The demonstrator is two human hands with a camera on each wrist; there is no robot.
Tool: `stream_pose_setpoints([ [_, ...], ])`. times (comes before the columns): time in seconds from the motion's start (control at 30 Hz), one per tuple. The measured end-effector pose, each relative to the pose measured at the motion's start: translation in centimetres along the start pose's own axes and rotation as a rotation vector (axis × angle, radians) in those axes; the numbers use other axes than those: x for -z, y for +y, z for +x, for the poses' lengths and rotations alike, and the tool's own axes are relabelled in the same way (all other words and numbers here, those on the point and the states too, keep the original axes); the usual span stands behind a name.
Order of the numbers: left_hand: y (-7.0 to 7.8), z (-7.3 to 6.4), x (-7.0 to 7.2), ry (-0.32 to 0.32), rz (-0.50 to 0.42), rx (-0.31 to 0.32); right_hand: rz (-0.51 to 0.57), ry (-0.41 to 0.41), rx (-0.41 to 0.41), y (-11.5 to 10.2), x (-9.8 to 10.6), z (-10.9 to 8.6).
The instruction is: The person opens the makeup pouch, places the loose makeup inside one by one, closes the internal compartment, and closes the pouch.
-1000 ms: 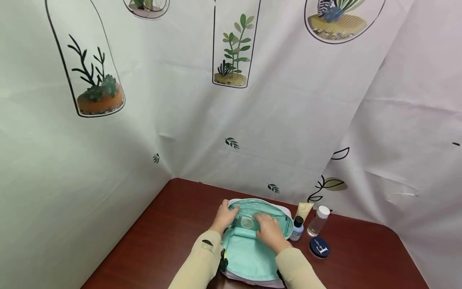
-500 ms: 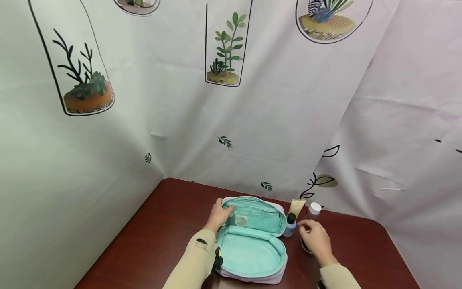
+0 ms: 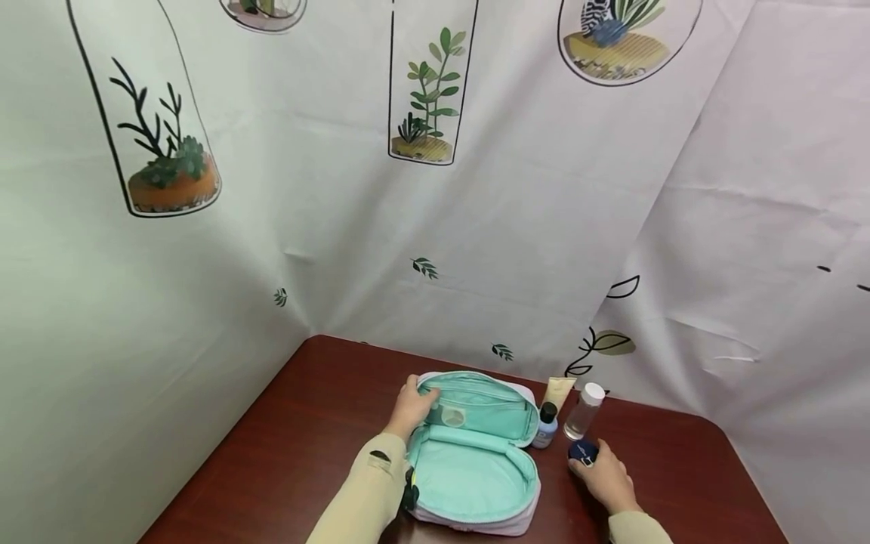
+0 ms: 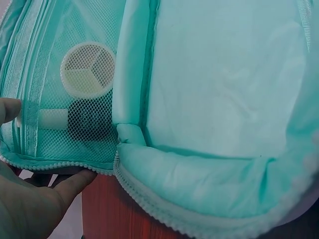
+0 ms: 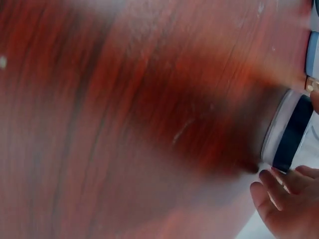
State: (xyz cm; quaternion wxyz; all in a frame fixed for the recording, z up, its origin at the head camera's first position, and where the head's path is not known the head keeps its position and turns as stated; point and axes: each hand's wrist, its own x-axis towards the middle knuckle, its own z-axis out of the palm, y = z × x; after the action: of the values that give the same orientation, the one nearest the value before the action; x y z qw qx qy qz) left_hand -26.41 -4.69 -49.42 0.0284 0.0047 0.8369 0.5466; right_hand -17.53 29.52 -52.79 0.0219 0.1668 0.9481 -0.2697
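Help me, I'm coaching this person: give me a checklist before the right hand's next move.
1. Left hand holding the case flap: ok, thumb inside.
2. Lower compartment open: ok, nothing seen in it.
3. Right hand on the jar: ok, thumb and fingers flank it.
4. Lid on: ok; its tightness, cannot tell.
5. Jar off the table: cannot tell.
6. Path from jar to compartment: ok, nothing stands between.

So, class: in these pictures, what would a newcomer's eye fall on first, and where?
Probably the open, mint-lined bag on the table, its lid held by the left hand. Next, right of the bag, the blue-topped jar gripped by the right hand. Above, plant pictures dot the pale backdrop.
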Motion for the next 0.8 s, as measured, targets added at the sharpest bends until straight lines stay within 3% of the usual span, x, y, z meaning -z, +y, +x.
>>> stream_pose_setpoints([
  [0.17,0.0,0.1,-0.1,0.000,0.001,0.016,0.077,0.037,0.006,-0.1,0.0,-0.4],
  [0.37,0.0,0.0,-0.5,0.024,0.009,0.030,0.321,0.133,0.058,-0.4,0.2,-0.9],
  [0.5,0.2,-0.5,-0.7,0.037,0.008,0.031,0.454,0.120,0.102,-1.1,0.7,-1.3],
  [0.63,0.4,-0.7,-0.8,0.050,0.013,0.021,0.514,0.123,0.194,-2.5,1.3,-1.2],
  [0.8,0.5,-0.7,-0.8,0.062,0.015,0.016,0.520,0.147,0.406,-5.7,1.7,-0.7],
])
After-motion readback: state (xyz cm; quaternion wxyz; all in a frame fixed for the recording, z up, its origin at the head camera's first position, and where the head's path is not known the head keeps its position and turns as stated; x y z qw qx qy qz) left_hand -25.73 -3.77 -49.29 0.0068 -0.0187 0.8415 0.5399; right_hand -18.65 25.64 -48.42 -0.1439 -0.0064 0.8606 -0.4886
